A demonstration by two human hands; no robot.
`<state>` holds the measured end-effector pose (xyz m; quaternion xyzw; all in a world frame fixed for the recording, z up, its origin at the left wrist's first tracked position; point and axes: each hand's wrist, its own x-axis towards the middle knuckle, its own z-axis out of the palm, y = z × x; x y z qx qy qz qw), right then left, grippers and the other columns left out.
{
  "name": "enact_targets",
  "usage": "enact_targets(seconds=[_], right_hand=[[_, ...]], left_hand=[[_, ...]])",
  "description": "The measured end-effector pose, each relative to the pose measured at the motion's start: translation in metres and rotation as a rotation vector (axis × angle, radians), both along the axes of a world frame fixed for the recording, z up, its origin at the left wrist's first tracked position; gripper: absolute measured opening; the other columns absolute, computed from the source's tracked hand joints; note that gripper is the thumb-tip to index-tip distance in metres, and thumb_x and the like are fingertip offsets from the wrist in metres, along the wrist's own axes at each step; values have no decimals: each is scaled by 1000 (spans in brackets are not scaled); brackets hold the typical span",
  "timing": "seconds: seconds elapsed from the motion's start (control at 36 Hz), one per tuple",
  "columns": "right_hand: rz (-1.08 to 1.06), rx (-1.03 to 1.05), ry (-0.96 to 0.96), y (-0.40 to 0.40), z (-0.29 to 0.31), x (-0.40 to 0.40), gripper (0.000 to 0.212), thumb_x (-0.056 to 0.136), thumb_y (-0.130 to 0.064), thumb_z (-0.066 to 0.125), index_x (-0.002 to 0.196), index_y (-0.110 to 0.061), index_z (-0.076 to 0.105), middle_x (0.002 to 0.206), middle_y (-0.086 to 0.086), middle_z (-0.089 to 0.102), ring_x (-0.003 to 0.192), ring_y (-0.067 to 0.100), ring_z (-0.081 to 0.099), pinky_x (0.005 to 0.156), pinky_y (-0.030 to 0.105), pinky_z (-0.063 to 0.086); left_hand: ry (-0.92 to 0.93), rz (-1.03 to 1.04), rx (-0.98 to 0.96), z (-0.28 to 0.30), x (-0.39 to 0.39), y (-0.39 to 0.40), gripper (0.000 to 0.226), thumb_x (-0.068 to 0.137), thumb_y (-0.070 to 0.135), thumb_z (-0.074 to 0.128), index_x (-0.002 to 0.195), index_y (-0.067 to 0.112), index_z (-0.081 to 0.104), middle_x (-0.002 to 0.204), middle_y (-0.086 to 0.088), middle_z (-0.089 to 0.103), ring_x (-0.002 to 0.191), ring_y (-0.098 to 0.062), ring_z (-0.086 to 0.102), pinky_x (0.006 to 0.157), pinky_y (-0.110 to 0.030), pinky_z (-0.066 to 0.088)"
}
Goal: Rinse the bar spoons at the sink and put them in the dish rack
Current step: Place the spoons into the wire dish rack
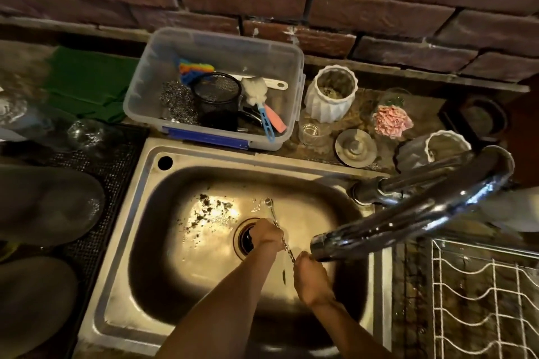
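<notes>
Your left hand (267, 232) and right hand (309, 274) both clamp fingers on the bar spoon (275, 220) over the sink (145, 172) drain; thin, stiff, wet-slick metal, so grip its twisted stem.

Both forearms extend forward, converging. Left hand (267, 233) fingers curled, gripping a thin shaft. Right hand (310, 277) curled, pinching its near end.
</notes>
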<state>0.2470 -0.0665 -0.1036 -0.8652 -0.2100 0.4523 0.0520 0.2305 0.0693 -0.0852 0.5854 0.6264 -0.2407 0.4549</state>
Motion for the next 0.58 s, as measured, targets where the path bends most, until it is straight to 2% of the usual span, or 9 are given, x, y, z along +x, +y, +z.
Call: enact_targets(seconds=[0.06, 0.11, 0.17, 0.19, 0.28, 0.33, 0.44, 0.5, 0.58], right_hand=[[37, 6, -16, 1, 12, -2, 28, 94, -7, 45, 120, -6, 57, 123, 12, 67, 115, 26, 64, 92, 28, 50], [95, 34, 9, 1, 25, -5, 24, 94, -11, 47, 115, -8, 58, 119, 11, 68, 111, 26, 65, 91, 31, 50], [111, 41, 25, 0, 37, -7, 23, 94, -13, 49, 114, -6, 59, 117, 12, 68, 109, 28, 65, 89, 32, 50], [102, 61, 34, -2, 43, -8, 23, 95, -14, 49, 113, -6, 59, 115, 13, 67, 107, 28, 64, 88, 32, 50], [83, 143, 59, -5, 65, -12, 20, 93, -13, 50, 107, -7, 62, 111, 13, 69, 103, 27, 63, 87, 33, 51], [66, 184, 66, -5, 82, -15, 19, 92, -12, 51, 104, -7, 65, 109, 12, 69, 101, 26, 64, 88, 34, 52], [40, 229, 83, -2, 118, -23, 18, 91, -14, 53, 98, -9, 69, 96, 5, 68, 89, 20, 63, 81, 31, 51], [3, 261, 117, -4, 140, -28, 16, 89, -11, 56, 97, -7, 69, 92, 8, 68, 82, 20, 62, 74, 30, 50], [12, 282, 158, -1, 171, -32, 9, 85, -7, 60, 90, -11, 66, 96, 12, 70, 94, 30, 69, 73, 35, 52]], left_hand=[[-79, 68, -55, 16, -5, 0, 22, 95, 8, 62, 112, -3, 69, 116, -19, 71, 112, -31, 66, 92, -35, 53], [-137, 176, -102, 21, -14, -2, 4, 93, 5, 65, 93, 9, 66, 91, -7, 73, 87, -17, 71, 78, -29, 56], [-208, 341, -184, 27, -19, -3, 29, 96, 0, 56, 73, 18, 53, 53, 4, 65, 51, -6, 64, 60, -24, 56], [-207, 379, -153, 33, -21, -4, 33, 95, -1, 58, 69, 17, 52, 46, 3, 61, 44, -9, 61, 56, -25, 57], [-169, 437, -47, 56, -28, -3, 26, 87, 1, 71, 65, 9, 60, 62, -11, 65, 53, -25, 66, 51, -37, 61], [-161, 419, -25, 72, -33, -4, 15, 87, 9, 74, 75, 8, 67, 74, -10, 72, 58, -23, 71, 45, -32, 59], [-236, 499, -24, 112, -46, -1, 11, 84, -2, 75, 76, -2, 68, 86, -24, 73, 77, -35, 74, 72, -49, 63], [-298, 490, -49, 136, -56, 0, 11, 84, -5, 73, 92, -11, 70, 98, -29, 72, 90, -40, 74, 79, -50, 62], [-389, 472, -73, 163, -70, 1, 28, 83, -8, 73, 109, -14, 67, 110, -31, 69, 103, -41, 70, 86, -51, 59]])
